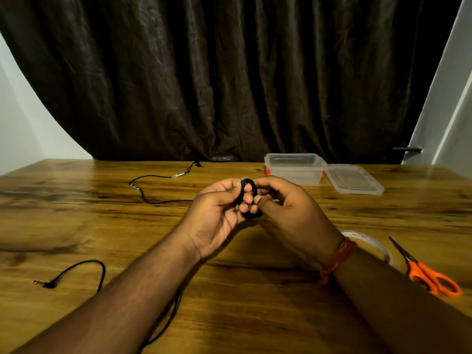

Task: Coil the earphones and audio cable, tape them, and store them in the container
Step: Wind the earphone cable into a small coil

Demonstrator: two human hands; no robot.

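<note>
Item, taping step: we pinch the coiled black cable (249, 198) between left hand (217, 213) and right hand (288, 208), fingers curled round it; next, we judge, sealing, then the open container (293, 169) beyond the right hand.

I hold a black coiled cable (249, 198) between my left hand (217, 213) and right hand (291, 205) above the wooden table (76, 213). The clear container (293, 168) stands open beyond, its lid (353, 178) beside it.

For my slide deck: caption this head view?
Both hands hold a black coiled cable above the table; tape roll beside scissors.
</note>
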